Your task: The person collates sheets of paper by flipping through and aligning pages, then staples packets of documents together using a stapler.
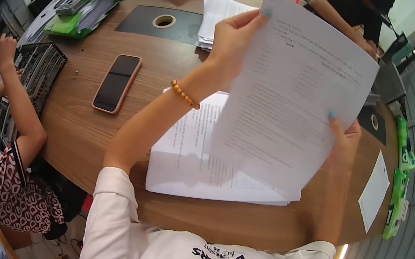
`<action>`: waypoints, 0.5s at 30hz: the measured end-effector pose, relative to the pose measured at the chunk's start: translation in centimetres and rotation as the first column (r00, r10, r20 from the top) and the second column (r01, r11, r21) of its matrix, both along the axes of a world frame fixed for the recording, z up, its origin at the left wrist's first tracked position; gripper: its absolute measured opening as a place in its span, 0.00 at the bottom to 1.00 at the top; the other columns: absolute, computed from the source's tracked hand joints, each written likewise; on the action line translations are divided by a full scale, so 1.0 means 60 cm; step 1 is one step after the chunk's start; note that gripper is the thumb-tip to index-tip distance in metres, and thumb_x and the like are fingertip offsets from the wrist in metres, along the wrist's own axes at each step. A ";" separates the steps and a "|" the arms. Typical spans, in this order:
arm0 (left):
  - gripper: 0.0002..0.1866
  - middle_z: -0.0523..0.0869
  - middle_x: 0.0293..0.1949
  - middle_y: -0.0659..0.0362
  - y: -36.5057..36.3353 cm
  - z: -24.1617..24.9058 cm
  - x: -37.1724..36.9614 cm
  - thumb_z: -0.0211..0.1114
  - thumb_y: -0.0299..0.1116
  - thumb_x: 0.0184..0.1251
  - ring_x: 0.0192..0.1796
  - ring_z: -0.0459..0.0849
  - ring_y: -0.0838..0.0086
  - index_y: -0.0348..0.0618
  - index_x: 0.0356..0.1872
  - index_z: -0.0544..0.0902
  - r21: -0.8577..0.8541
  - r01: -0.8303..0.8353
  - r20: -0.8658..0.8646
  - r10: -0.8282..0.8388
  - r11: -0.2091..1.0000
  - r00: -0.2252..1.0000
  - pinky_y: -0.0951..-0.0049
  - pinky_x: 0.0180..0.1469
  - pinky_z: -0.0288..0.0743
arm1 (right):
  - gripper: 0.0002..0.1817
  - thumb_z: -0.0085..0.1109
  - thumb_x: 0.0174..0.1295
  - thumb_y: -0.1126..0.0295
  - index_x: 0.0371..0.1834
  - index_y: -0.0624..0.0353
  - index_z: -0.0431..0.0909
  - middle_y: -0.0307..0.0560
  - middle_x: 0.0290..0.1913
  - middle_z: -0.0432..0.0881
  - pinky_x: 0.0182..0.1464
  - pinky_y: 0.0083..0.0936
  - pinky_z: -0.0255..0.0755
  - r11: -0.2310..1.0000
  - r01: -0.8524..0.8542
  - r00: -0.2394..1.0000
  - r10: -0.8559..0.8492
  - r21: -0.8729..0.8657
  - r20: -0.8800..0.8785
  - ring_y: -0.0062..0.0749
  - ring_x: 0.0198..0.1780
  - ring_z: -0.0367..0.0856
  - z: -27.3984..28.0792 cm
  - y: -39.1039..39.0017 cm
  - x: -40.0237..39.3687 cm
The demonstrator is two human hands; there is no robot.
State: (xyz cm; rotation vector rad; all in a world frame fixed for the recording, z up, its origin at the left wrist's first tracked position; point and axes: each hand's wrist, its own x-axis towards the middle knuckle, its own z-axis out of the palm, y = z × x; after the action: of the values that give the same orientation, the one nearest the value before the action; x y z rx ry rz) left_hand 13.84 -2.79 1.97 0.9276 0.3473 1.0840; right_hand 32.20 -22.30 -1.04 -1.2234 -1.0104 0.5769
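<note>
My left hand [235,39], with a beaded bracelet on its wrist, pinches the upper left corner of a printed sheet of paper [290,104]. At the sheet's right edge my right hand [344,140] grips it, thumb on the near face. The sheet is raised and tilted above the table. Under it lies a stack of printed papers [181,163], partly covered by the raised sheet. Behind my left hand is another paper stack [216,14].
A phone [117,84] lies on the wooden table [75,127] at left. Beyond it are green packs with papers [83,16] and a black crate [40,71]. A loose white sheet [373,192] lies at right, near green packages [400,178]. Other people sit around the table.
</note>
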 end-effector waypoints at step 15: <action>0.12 0.83 0.32 0.56 0.063 -0.191 -0.157 0.56 0.26 0.56 0.35 0.81 0.74 0.39 0.42 0.78 0.559 0.051 -0.570 0.340 0.827 0.748 0.77 0.39 0.73 | 0.22 0.49 0.52 0.70 0.54 0.44 0.67 0.43 0.53 0.72 0.45 0.38 0.72 0.983 0.101 -0.158 -0.136 0.153 0.978 0.43 0.49 0.74 0.010 0.407 -0.009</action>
State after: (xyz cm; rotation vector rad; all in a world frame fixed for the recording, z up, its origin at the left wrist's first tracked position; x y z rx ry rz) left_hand 4.39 0.97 -9.48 1.8440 0.7236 0.9892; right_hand 31.63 2.13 -0.42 -1.6842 -2.1755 -0.9032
